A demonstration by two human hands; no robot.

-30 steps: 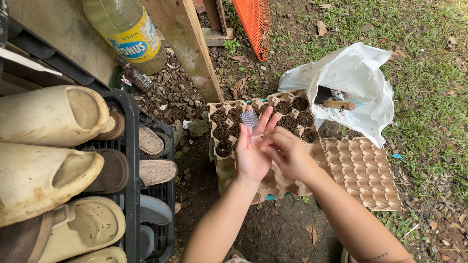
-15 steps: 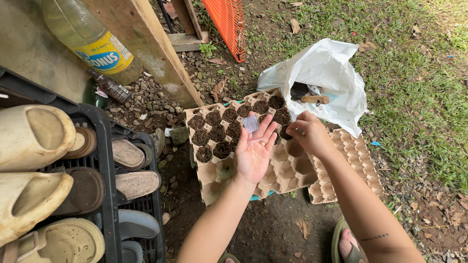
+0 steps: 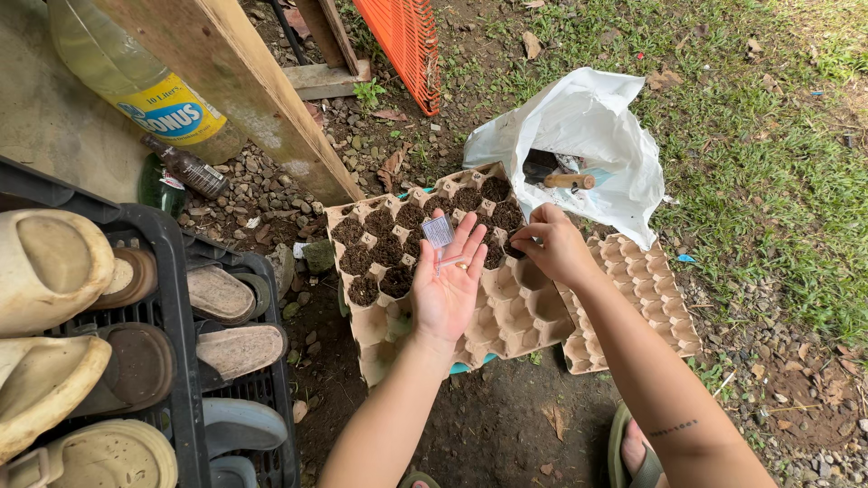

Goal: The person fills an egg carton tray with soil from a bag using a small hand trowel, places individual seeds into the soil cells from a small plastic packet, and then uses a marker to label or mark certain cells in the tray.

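My left hand (image 3: 445, 291) lies flat and open, palm up, over the middle of the cardboard egg tray (image 3: 533, 316), with a small clear plastic packet (image 3: 439, 237) resting loose across my fingers. My right hand (image 3: 553, 244) is pinched shut, fingertips together above a soil-filled cup near the tray's far right corner (what sits between them is too small to make out). The tray's far rows hold dark soil (image 3: 389, 248); the near cups are bare. A second egg tray (image 3: 653, 298) lies tucked against its right edge. Just beyond, the white plastic bag (image 3: 588, 136) gapes open, a wooden tool handle (image 3: 570, 181) showing in its mouth. To my left the black shoe rack (image 3: 176, 271) stands well apart, with gravel and bare dirt between. The wooden post (image 3: 235, 81) leans behind the tray's far left corner. Grass opens to the right.
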